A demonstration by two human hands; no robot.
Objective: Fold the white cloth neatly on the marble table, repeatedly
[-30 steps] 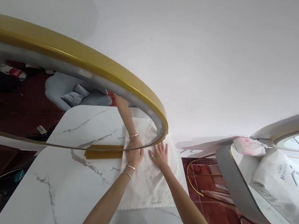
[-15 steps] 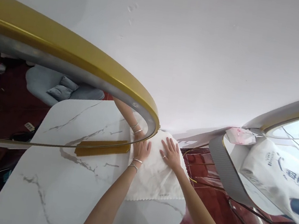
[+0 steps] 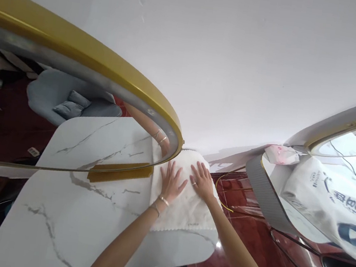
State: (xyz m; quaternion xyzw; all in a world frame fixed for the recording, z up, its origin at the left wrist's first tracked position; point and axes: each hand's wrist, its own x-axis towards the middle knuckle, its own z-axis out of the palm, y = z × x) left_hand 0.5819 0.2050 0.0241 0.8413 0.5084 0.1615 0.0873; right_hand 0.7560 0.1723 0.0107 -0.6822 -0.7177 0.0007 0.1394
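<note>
A white cloth with a scalloped edge lies spread over the end of a white marble-patterned table. My left hand rests on its left half, fingers apart and palm down, with bracelets at the wrist. On the right half lies my right hand, also flat, a ring on one finger. Neither hand grips the cloth. Small faint print shows near the cloth's lower edge.
A large gold-framed mirror stands on the left against the white wall, reflecting the table and a grey sofa. At right, a second table's grey edge carries a printed white bag and a pink-white packet. Red tiles cover the floor.
My left hand has moved away from the mirror's rim, a little nearer to me, and its fingers are more spread. My right hand stays flat on the cloth. The view has shifted slightly.
</note>
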